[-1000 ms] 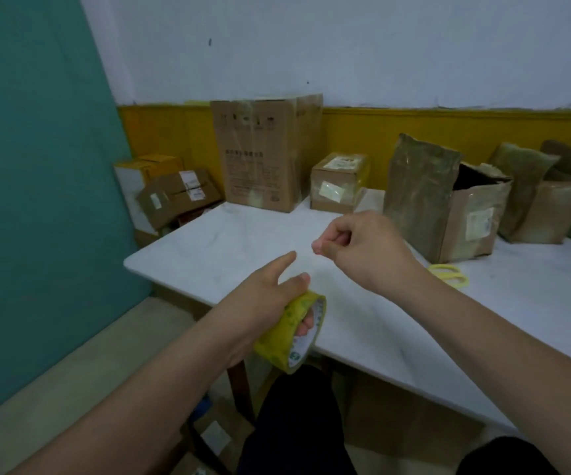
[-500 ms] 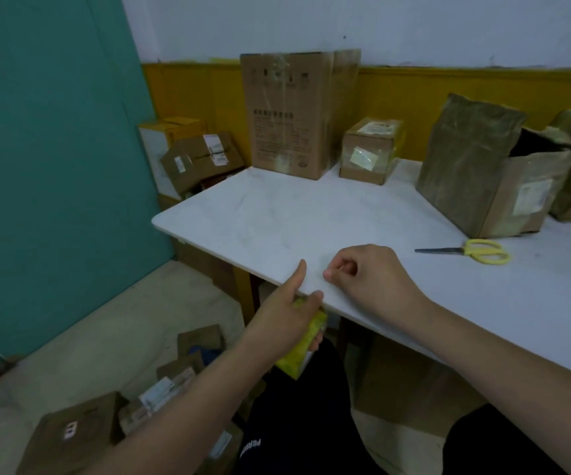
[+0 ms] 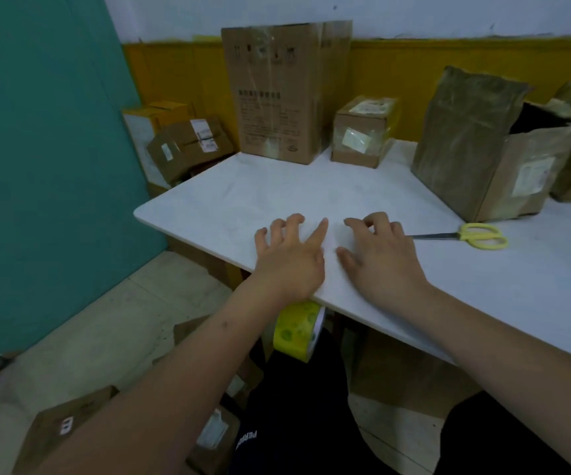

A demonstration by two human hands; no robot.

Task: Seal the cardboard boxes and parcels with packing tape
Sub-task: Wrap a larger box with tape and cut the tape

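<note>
A yellow-green packing tape roll (image 3: 298, 330) hangs just under the front edge of the white table (image 3: 346, 186), right below my left wrist. My left hand (image 3: 289, 258) rests on the tabletop with its index finger straight and the other fingertips bent onto the surface; its thumb is hidden. My right hand (image 3: 380, 258) lies beside it, fingertips bent onto the table, thumb out. A tall taped cardboard box (image 3: 277, 94) and a small taped box (image 3: 363, 132) stand at the back. An open-topped brown box (image 3: 483, 145) stands at the right.
Yellow-handled scissors (image 3: 476, 236) lie on the table right of my right hand. More parcels (image 3: 188, 145) are stacked beyond the table's left end, and boxes (image 3: 61, 430) lie on the floor at lower left. A teal wall (image 3: 37, 132) closes the left side.
Both hands came down from mid-air onto the tabletop. The left hand no longer visibly grips the roll, which now hangs under the table edge. The view tilted downward.
</note>
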